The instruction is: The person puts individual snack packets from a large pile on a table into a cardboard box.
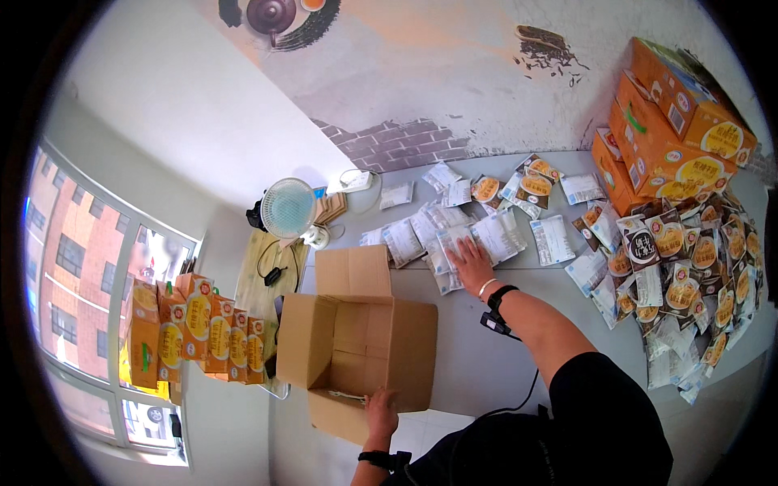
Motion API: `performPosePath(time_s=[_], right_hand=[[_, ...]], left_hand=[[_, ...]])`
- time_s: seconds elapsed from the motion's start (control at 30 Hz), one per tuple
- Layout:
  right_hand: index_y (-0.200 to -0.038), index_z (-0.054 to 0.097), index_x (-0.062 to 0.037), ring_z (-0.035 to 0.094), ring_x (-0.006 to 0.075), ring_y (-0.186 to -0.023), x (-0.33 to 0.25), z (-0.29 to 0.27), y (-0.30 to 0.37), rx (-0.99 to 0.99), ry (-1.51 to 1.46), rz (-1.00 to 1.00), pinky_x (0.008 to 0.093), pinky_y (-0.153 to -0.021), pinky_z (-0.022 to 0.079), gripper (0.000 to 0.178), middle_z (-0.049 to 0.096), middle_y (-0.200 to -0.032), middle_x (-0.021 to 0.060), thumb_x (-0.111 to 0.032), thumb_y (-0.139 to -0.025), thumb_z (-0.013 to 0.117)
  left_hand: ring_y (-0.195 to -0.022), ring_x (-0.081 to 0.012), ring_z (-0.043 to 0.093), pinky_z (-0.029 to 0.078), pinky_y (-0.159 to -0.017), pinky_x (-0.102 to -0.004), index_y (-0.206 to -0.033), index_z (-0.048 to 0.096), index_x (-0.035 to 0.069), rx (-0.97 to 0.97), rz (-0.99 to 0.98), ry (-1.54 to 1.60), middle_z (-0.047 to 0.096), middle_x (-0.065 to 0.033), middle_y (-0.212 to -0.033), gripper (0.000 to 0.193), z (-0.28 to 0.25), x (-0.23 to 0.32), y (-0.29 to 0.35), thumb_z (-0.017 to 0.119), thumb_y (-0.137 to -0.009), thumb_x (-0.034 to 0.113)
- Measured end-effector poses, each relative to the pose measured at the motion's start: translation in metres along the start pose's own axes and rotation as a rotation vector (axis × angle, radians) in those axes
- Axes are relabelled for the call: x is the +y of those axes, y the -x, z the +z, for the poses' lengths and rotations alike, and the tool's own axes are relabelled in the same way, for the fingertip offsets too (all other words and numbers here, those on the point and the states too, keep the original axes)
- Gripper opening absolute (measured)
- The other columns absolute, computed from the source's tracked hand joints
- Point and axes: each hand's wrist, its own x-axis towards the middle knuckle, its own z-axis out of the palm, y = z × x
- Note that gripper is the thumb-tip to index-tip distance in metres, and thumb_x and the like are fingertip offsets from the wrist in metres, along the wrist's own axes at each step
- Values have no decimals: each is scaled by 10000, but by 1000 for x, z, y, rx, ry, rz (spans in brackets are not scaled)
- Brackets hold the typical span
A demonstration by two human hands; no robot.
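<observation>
My left hand (382, 412) grips the near edge of an open cardboard box (412, 348), its fingers over the rim. The box's flaps are folded out, and no packets show in the part of its inside that I can see. Beyond and to the right of the box, my right hand (472, 267) lies with fingers spread on a white packet (458, 243), part of which is hidden under the palm. More white packets (403, 241) lie loosely around it, some overlapping. A packet with a yellow bowl picture (533, 188) rests farther back among them.
On the right, a large heap of brown and white packets (681, 275) lies before stacked orange cartons (681, 154). More orange cartons (194, 320) stand at the left by the window. A small fan (289, 209) and a power strip (354, 184) sit behind the box.
</observation>
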Motion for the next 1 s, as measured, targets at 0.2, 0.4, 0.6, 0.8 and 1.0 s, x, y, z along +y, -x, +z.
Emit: performPosePath(time_s=[0.2, 0.4, 0.6, 0.8, 1.0], right_hand=[[-1311, 337, -188, 303, 403, -1215, 11, -9, -5, 160, -219, 100, 454, -1000, 259, 493, 328, -1327, 191, -123, -840, 467], [-1234, 423, -122, 516, 320, -1032, 18, -40, 0, 338, -782, 368, 375, -869, 400, 331, 542, -1120, 166, -170, -908, 390], [-1110, 512, -11, 552, 305, -940, 34, -32, 31, 660, -1052, 523, 326, -827, 414, 354, 578, -1058, 156, -265, -915, 363], [-1114, 472, -62, 507, 148, -756, -25, -59, 88, 437, -1909, 758, 330, -675, 464, 329, 520, -881, 59, -317, -931, 371], [-1231, 393, -90, 508, 244, -1069, -100, -86, 126, 104, -2129, 672, 432, -875, 451, 347, 486, -1200, 94, -277, -944, 335]], left_hand=[[-1136, -310, 437, 249, -980, -552, -976, 568, 131, -23, 3, 35, 548, -109, -1068, 281, -5, -5, -5, 530, -715, 33], [-1125, -347, 433, 283, -962, -545, -987, 563, 108, -27, 85, 65, 545, -139, -1047, 290, -1, -22, -7, 567, -701, 62], [-1074, -355, 471, 369, -910, -447, -905, 596, 64, -139, 148, 210, 557, -163, -1016, 236, -12, -29, -23, 637, -676, 105], [-1005, -309, 532, 411, -866, -356, -924, 605, 49, 20, 196, 402, 588, -161, -971, 237, -33, -28, -31, 648, -708, 138], [-1039, -206, 525, 397, -884, -297, -1014, 584, -8, -103, 56, 1049, 589, -108, -1057, 271, -50, -36, -46, 560, -831, 191]])
